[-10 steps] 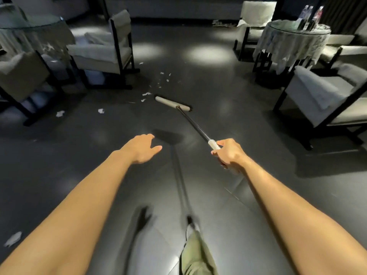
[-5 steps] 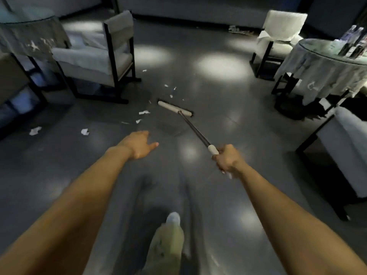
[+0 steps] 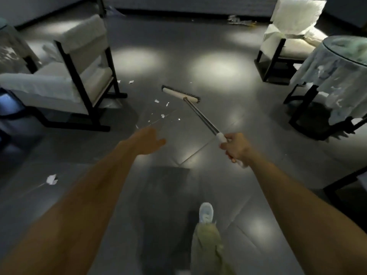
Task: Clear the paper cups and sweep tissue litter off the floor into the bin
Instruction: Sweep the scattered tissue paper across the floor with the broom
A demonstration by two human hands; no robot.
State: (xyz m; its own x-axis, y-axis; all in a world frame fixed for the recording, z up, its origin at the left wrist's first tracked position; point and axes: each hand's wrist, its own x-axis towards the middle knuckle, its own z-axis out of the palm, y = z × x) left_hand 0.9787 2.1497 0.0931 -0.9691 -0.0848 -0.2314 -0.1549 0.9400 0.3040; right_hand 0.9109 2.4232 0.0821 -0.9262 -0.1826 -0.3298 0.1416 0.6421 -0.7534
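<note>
We are clenching the fingers of our right hand (image 3: 237,148) round the white grip of the broom (image 3: 198,113), whose head is resting on the floor (image 3: 208,66) ahead, between the chair (image 3: 79,62) on the left and the draped worktop (image 3: 337,62) on the right. Our left hand (image 3: 148,140) is reaching forward, fingers released and grasping nothing. Small tissue scraps (image 3: 156,101) are lying near the broom head on its near left, and 1 bigger piece (image 3: 52,179) is lying well apart, left of our left forearm.
</note>
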